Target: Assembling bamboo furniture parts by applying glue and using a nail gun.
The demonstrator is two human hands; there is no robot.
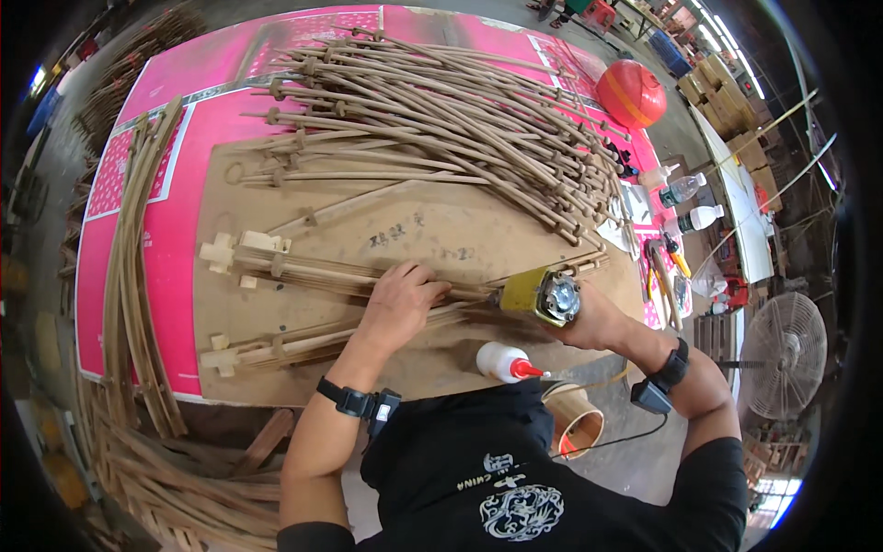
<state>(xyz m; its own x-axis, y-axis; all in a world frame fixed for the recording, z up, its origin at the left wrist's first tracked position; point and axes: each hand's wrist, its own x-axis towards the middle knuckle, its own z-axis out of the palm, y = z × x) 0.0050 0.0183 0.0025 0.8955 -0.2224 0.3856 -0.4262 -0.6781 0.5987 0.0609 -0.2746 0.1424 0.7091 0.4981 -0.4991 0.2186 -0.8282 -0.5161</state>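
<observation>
My left hand [402, 296] rests with curled fingers on a long frame of thin wooden rods [326, 273], pressing it against the brown board [368, 237]. In my right hand [593, 317] is a yellow nail gun [538, 294] with a silver end cap. Its nose points left, at the right part of the rods; the exact contact is hidden. Small pale wooden blocks [264, 242] sit at the frame's left end. Nearer to me lies a second rod frame [299, 346], partly behind my left forearm. A white glue bottle [501, 362] with a red tip lies near the table edge.
A large pile of wooden rods [432, 120] covers the far side. Long strips [138, 267] overhang the left edge. Plastic bottles [682, 189], a red ball-shaped object [631, 94] and a hammer [662, 276] are at right. A round container [572, 419] and a fan [784, 354] stand beyond the table.
</observation>
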